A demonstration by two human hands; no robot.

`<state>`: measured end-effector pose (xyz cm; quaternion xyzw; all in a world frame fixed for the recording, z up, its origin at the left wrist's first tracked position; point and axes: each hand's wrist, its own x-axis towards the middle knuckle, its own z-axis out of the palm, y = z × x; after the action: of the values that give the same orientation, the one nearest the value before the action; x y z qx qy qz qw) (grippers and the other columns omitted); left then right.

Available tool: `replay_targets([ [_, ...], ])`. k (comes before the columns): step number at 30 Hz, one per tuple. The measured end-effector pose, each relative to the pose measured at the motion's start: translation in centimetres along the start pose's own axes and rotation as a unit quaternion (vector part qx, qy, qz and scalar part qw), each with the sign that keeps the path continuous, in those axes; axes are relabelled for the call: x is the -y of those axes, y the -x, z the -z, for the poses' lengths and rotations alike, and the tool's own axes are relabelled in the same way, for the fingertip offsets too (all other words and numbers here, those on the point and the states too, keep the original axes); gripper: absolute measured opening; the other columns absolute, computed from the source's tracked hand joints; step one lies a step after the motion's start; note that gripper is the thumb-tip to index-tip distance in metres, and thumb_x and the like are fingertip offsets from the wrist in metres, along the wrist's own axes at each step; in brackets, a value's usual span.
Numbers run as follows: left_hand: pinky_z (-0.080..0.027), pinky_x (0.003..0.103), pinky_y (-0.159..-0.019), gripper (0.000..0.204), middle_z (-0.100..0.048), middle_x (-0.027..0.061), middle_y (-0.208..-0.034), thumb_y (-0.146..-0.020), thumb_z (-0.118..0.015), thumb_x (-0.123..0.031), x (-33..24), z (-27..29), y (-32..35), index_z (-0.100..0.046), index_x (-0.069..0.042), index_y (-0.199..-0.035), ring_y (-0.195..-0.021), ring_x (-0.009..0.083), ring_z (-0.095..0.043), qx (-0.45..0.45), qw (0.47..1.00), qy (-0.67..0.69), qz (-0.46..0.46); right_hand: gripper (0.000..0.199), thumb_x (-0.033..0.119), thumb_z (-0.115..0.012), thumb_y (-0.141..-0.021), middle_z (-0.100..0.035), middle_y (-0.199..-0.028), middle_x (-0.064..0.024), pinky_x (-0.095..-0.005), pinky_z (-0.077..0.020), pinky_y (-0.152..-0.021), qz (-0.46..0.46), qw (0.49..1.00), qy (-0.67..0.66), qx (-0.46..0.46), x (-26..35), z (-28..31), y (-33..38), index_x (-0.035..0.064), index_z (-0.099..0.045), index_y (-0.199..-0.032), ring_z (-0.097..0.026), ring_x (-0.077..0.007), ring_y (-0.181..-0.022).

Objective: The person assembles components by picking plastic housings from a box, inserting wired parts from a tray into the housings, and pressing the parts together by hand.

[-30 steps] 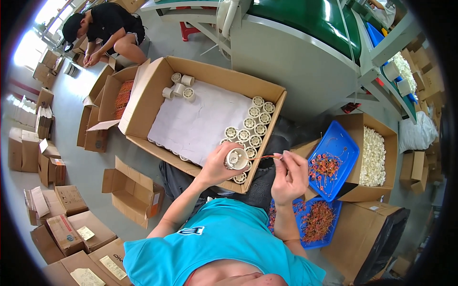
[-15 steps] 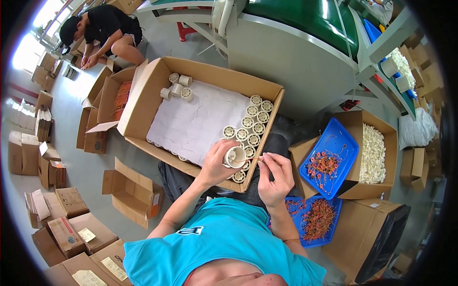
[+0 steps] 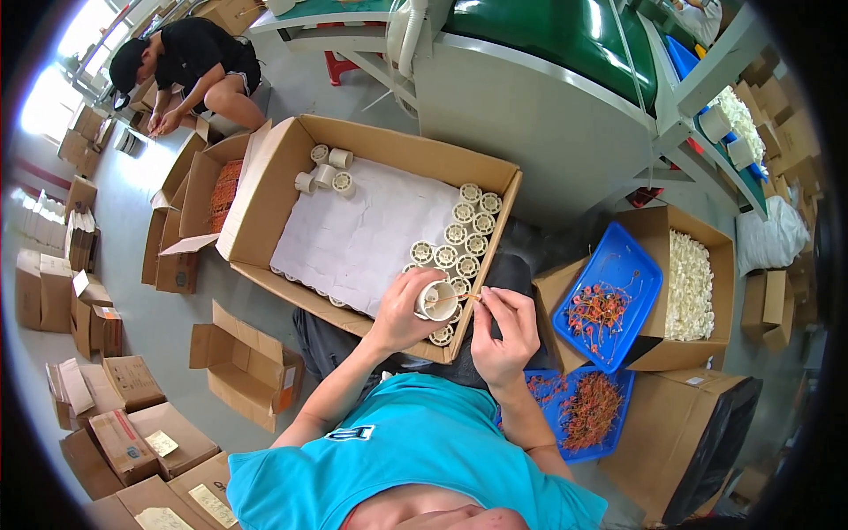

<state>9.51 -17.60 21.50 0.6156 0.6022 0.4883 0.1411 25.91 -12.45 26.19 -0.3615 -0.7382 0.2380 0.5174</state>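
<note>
My left hand [image 3: 402, 309] is closed around a white plastic cup-like cylinder [image 3: 438, 301], its open end tilted up toward me. Just right of it, my right hand [image 3: 503, 337] pinches a thin orange-red wire [image 3: 466, 298] between thumb and fingertips. That wire runs across the cylinder's rim and into its mouth; where it ends inside is too small to make out. Both hands are over the near right corner of a large cardboard box [image 3: 265, 196]. Several similar white cylinders [image 3: 466, 234] stand packed along the box's right side, and a few more [image 3: 334, 168] lie in its far left corner.
To the right, a blue tray [image 3: 609, 296] of red-tipped wires rests on a carton of white plastic parts [image 3: 689, 287]. Below sits another blue tray [image 3: 592, 411] heaped with wires. A grey-and-green machine [image 3: 530, 115] stands ahead. A person [image 3: 190, 75] crouches at far left among cartons.
The wire in my right hand has moved left, reaching further into the cylinder's mouth. My right hand has shifted slightly left. My left hand keeps its hold on the cylinder.
</note>
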Motion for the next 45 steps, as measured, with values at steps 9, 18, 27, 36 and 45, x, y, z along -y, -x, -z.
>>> replay_targets([
  [9, -0.047, 0.04, -0.086, 0.066, -0.064, 0.013, -0.111, -0.058, -0.087, -0.007, 0.4, -0.2, -0.4, -0.057, -0.006, -0.116, -0.102, 0.033, -0.062, -0.007, 1.0, 0.01, -0.001, 0.027, -0.011, -0.074, -0.076, -0.064, -0.1, -0.0122, -0.0278, -0.057, -0.065, -0.007, 1.0, -0.018, -0.009, 0.0, 0.4, -0.3, -0.002, -0.072, -0.102, -0.07, -0.0194, -0.076],
  [18, -0.046, 0.04, -0.078, 0.063, -0.065, 0.0107, -0.105, -0.058, -0.085, -0.01, -0.5, 0.1, -0.8, -0.056, -0.007, -0.114, -0.096, 0.0306, -0.063, 0.017, 0.998, -0.045, -0.027, 0.025, -0.006, -0.075, -0.074, -0.065, -0.095, -0.0129, -0.0339, -0.0558, -0.069, -0.048, 0.997, -0.025, 0.045, 0.5, -0.2, -0.1, -0.0017, -0.07, -0.098, -0.066, -0.0275, -0.08],
  [27, -0.047, 0.04, -0.075, 0.057, -0.064, 0.0106, -0.101, -0.059, -0.083, -0.012, -0.6, -0.5, -0.9, -0.056, -0.006, -0.108, -0.089, 0.0307, -0.063, 0.059, 0.995, -0.064, -0.051, 0.017, 0.002, -0.074, -0.07, -0.062, -0.104, -0.0113, -0.038, -0.0513, -0.084, -0.103, 0.965, -0.06, 0.232, -0.7, -1.1, -1.8, 0.0023, -0.073, -0.087, -0.062, -0.0289, -0.096],
  [36, -0.053, 0.041, -0.076, 0.06, -0.063, 0.0147, -0.102, -0.059, -0.082, -0.003, -0.3, -0.7, -1.0, -0.055, -0.004, -0.112, -0.091, 0.0353, -0.064, 0.062, 0.997, 0.029, -0.035, 0.017, 0.005, -0.075, -0.07, -0.064, -0.104, -0.0103, -0.0363, -0.0522, -0.084, -0.128, 0.965, -0.065, 0.22, -0.7, -1.3, -1.1, 0.003, -0.075, -0.087, -0.063, -0.0269, -0.097],
  [45, -0.053, 0.042, -0.075, 0.059, -0.062, 0.0153, -0.102, -0.061, -0.082, -0.002, -0.3, -0.7, -1.4, -0.054, -0.004, -0.113, -0.091, 0.0359, -0.063, 0.059, 0.997, 0.034, -0.034, 0.022, 0.001, -0.074, -0.073, -0.065, -0.107, -0.0119, -0.0355, -0.0528, -0.085, -0.171, 0.95, -0.131, 0.228, -1.0, -1.2, -1.4, 0.0028, -0.076, -0.095, -0.064, -0.027, -0.098],
])
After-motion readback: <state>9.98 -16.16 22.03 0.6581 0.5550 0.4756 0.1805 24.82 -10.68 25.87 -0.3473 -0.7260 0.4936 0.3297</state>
